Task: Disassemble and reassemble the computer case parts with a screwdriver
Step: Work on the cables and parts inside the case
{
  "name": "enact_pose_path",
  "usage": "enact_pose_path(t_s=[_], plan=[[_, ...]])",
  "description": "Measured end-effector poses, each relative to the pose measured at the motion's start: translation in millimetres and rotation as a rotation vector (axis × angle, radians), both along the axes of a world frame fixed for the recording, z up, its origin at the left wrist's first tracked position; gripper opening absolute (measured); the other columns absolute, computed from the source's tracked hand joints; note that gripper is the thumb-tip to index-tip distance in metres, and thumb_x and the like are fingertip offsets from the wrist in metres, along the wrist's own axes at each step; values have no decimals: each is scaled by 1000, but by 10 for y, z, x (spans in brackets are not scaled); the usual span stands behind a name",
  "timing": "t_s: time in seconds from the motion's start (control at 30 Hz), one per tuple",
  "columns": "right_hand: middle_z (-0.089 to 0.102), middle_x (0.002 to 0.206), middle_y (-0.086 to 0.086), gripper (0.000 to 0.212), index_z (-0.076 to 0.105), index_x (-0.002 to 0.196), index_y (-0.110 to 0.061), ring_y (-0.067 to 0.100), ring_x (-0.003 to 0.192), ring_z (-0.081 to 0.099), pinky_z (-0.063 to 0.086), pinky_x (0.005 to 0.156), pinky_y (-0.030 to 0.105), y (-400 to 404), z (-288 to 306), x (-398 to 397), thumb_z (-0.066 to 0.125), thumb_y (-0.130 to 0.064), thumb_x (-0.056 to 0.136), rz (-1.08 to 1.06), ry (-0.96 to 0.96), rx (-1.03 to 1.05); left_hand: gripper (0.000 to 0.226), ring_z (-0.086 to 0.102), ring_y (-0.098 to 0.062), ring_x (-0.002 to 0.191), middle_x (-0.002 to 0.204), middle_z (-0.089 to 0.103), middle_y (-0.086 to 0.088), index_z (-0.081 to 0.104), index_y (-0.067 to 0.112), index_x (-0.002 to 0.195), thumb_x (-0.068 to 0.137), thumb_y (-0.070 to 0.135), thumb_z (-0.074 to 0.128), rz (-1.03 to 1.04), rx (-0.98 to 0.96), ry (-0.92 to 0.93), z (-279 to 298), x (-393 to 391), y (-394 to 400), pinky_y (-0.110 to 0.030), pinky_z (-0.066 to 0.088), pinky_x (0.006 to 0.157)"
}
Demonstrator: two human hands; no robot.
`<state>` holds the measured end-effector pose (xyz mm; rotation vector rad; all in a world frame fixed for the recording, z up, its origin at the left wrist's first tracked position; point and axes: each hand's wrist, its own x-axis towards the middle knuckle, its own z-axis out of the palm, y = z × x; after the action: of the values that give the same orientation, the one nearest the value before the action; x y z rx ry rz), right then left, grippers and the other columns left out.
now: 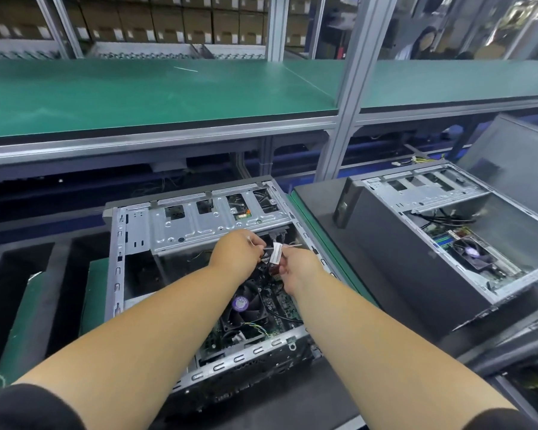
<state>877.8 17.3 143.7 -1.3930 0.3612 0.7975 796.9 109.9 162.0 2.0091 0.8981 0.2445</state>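
An open grey computer case (131, 243) lies on its side in front of me, with its drive cage (212, 225) at the far end and a black fan with a purple hub (241, 304) on the board below. Both hands are inside the case over the fan. My left hand (236, 252) and my right hand (298, 268) pinch a bundle of cables with a white label (276, 254) between them, just under the drive cage. No screwdriver is in view.
A second open case (448, 243) sits to the right on a black mat. Black foam trays (28, 274) lie to the left. A green shelf (168, 94) on an aluminium frame runs above and behind. A person stands far back at the right.
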Motion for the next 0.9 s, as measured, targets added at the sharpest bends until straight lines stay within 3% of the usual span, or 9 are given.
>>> enact_pose_path(t_s=[0.07, 0.17, 0.3, 0.43, 0.53, 0.6, 0.67, 0.77, 0.9], plan=[[57, 51, -4, 25, 66, 81, -16, 9, 54, 38, 31, 49, 21, 12, -2, -6, 52, -12, 101, 8, -10, -19, 12, 65, -17, 81, 85, 69, 4, 70, 27, 88, 93, 21, 61, -24, 83, 9, -11, -9, -5, -31, 54, 74], [57, 69, 1, 20, 65, 82, -14, 13, 62, 45, 36, 57, 26, 21, 34, -37, 56, -15, 99, 60, -77, -87, 10, 58, -12, 72, 81, 64, 8, 66, 29, 88, 94, 23, 59, -58, 141, -15, -40, -33, -13, -25, 44, 61], [61, 96, 8, 7, 55, 101, -15, 23, 89, 56, 48, 85, 37, -6, 48, -136, 60, -20, 98, 163, -423, -248, 11, 57, -14, 70, 80, 64, 7, 61, 27, 87, 94, 21, 57, -93, 101, -86, -52, -51, -15, -24, 44, 60], [63, 93, 5, 13, 59, 101, -9, 24, 83, 56, 45, 72, 31, -92, 109, -194, 53, -20, 100, 244, -680, -404, 10, 61, -18, 79, 86, 67, 1, 63, 26, 90, 95, 19, 57, -141, 87, -101, -58, -63, -3, -23, 45, 64], [67, 92, 5, 11, 59, 93, -18, 22, 86, 63, 49, 75, 34, -143, 201, -263, 51, -15, 100, 234, -828, -336, 10, 63, -17, 85, 91, 70, 0, 68, 24, 97, 95, 21, 58, -142, 51, -125, -63, -73, 17, -24, 45, 69], [67, 89, 1, 14, 59, 90, -22, 17, 84, 64, 50, 70, 28, -139, 232, -301, 53, -13, 99, 283, -923, -304, 10, 63, -17, 83, 90, 71, 1, 70, 22, 96, 94, 20, 60, -116, 9, -159, -63, -76, 31, -25, 45, 69], [65, 89, -2, 13, 60, 95, -22, 15, 83, 65, 48, 66, 22, -111, 236, -302, 54, -12, 99, 311, -928, -286, 10, 63, -14, 81, 89, 72, 1, 71, 20, 95, 94, 17, 62, -99, -40, -195, -62, -83, 36, -27, 48, 73], [67, 93, 3, 5, 57, 103, -17, 20, 86, 65, 52, 74, 33, -96, 191, -227, 54, -17, 99, 283, -865, -387, 13, 65, -8, 76, 88, 72, 0, 71, 16, 96, 95, 10, 60, -88, -123, -229, -83, -84, 39, -23, 51, 76], [56, 82, 2, 11, 56, 98, -11, 19, 68, 50, 40, 59, 29, -101, 102, -181, 53, -21, 97, 419, -741, -619, 21, 65, -3, 73, 87, 72, 4, 71, 17, 97, 96, 5, 53, -101, -138, -229, -125, -53, 47, -19, 49, 74]])
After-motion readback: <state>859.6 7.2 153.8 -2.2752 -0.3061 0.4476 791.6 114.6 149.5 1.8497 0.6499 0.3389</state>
